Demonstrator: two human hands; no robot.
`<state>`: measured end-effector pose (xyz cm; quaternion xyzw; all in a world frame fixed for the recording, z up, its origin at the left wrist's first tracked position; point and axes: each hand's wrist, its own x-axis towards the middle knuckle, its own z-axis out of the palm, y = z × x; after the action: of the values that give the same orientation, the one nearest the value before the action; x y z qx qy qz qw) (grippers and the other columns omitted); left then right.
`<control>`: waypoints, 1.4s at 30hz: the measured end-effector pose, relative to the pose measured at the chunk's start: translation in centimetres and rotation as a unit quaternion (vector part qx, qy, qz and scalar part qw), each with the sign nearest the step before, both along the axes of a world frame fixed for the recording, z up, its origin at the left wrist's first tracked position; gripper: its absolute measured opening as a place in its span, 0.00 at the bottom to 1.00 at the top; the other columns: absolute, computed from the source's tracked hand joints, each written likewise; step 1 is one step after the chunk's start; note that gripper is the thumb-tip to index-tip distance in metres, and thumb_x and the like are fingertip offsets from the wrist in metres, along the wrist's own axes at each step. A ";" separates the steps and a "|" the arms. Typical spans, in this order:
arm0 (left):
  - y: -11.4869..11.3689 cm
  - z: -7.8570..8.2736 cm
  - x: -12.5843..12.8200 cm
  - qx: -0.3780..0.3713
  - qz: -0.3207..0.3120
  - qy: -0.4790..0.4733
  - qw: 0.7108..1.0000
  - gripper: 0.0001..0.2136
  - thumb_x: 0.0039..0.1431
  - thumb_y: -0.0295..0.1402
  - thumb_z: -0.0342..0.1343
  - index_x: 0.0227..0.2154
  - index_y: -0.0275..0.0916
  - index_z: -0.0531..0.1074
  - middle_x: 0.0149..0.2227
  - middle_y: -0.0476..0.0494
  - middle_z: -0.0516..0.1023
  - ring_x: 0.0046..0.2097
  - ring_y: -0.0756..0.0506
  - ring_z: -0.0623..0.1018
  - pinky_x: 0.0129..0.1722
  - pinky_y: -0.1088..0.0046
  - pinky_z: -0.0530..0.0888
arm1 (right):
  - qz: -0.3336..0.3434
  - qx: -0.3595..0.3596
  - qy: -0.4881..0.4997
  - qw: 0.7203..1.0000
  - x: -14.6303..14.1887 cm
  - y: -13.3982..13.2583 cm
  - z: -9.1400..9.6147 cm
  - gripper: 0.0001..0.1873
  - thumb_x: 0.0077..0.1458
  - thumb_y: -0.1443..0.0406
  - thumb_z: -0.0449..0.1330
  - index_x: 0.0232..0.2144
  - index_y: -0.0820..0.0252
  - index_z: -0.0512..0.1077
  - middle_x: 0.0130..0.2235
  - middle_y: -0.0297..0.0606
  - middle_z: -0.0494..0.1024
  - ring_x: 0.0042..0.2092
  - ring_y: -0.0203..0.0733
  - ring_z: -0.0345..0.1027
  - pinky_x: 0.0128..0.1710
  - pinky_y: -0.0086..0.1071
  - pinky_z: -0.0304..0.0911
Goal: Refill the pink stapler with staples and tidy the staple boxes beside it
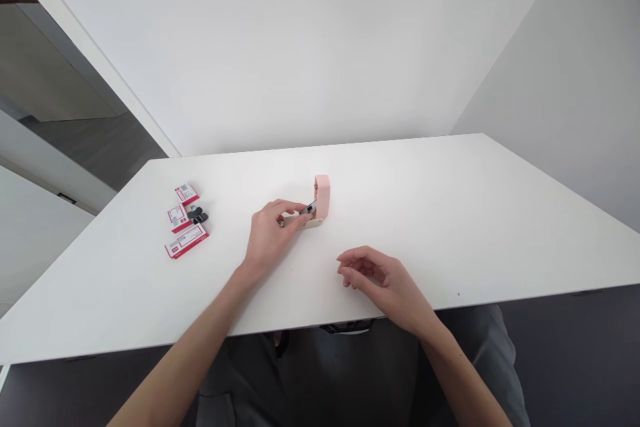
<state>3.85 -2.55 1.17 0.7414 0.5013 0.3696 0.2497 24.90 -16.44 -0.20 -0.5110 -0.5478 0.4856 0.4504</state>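
Note:
A pink stapler (323,198) stands on the table with its top cover swung up and its pale base lying flat. My left hand (274,227) is closed on the stapler, thumb and fingers pinching around its metal staple channel (311,207). That hand hides much of the base. To the right and closer to the table's front edge is my right hand (373,273), apart from the stapler. Its fingers are loosely curled, with a gap between thumb and index finger, and I see nothing held in it.
Several white-and-red small boxes lie at the left: one at the back (187,193), a middle one (178,217) and a longer front one (187,240). Beside them is a small black object (199,215), perhaps a staple remover. A white wall (320,47) rises behind the table (500,213).

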 end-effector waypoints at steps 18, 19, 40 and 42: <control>0.0 -0.9 -0.4 0.011 -0.017 0.039 0.999 0.10 0.66 0.41 0.59 0.42 0.44 0.81 0.43 0.46 0.84 0.38 0.45 0.79 0.42 0.65 0.76 | -0.073 0.043 -0.079 0.993 -0.6 3.1 0.3 0.28 0.63 0.50 0.62 0.60 0.52 0.65 0.61 0.47 0.73 0.42 0.45 0.79 0.39 0.41 0.76; -0.1 -0.9 -0.4 0.009 -0.019 0.039 0.999 0.10 0.67 0.41 0.58 0.43 0.44 0.80 0.43 0.46 0.84 0.38 0.45 0.79 0.42 0.65 0.76 | -0.086 0.069 -0.090 0.990 -0.6 4.0 0.3 0.30 0.63 0.50 0.62 0.62 0.51 0.63 0.65 0.49 0.69 0.42 0.45 0.79 0.40 0.42 0.76; -0.4 -1.7 -0.8 0.046 -0.031 0.070 0.996 0.11 0.74 0.40 0.48 0.49 0.43 0.71 0.41 0.45 0.81 0.41 0.44 0.80 0.40 0.65 0.73 | -0.003 0.164 -0.157 0.974 -0.8 11.3 -0.6 0.22 0.67 0.49 0.57 0.56 0.52 0.75 0.49 0.40 0.82 0.35 0.43 0.75 0.36 0.39 0.71; -0.4 -1.8 -0.8 0.051 -0.034 0.070 0.996 0.11 0.75 0.40 0.47 0.50 0.43 0.71 0.42 0.45 0.81 0.41 0.44 0.80 0.40 0.66 0.73 | -0.009 0.168 -0.166 0.972 -0.7 11.2 -0.8 0.23 0.67 0.49 0.57 0.56 0.51 0.74 0.48 0.40 0.82 0.35 0.44 0.74 0.36 0.39 0.71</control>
<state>3.07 -2.96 -0.61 0.7939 0.4727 0.3333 0.1878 24.17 -5.22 -1.00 -0.5061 -0.6845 0.2907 0.4369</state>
